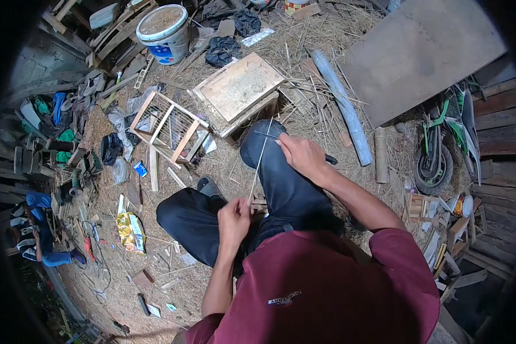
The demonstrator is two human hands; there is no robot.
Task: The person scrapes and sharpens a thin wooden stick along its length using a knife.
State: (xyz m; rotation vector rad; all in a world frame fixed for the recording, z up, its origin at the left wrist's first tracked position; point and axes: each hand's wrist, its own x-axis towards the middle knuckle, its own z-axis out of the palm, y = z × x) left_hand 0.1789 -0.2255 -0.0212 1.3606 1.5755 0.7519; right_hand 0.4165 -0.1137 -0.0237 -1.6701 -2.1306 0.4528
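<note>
My left hand [234,221] is closed around the lower end of a thin pale stick [260,163], held in front of my lap. The stick slants up and right across my dark trousers, its far end near my right knee [258,140]. In my right hand [303,156] is a knife [264,135]; its dark blade crosses the stick near the upper end, and the black handle end sticks out behind the palm. Whether the blade presses into the stick, I cannot tell.
Ahead stand a low wooden bench [241,86], a slatted wooden cage [169,127] and a white bucket [162,35]. To the right are a rolled blue sheet [344,109], a large board [421,49] and a small motorbike [441,137]. Shavings litter the floor. Another person [37,229] sits far left.
</note>
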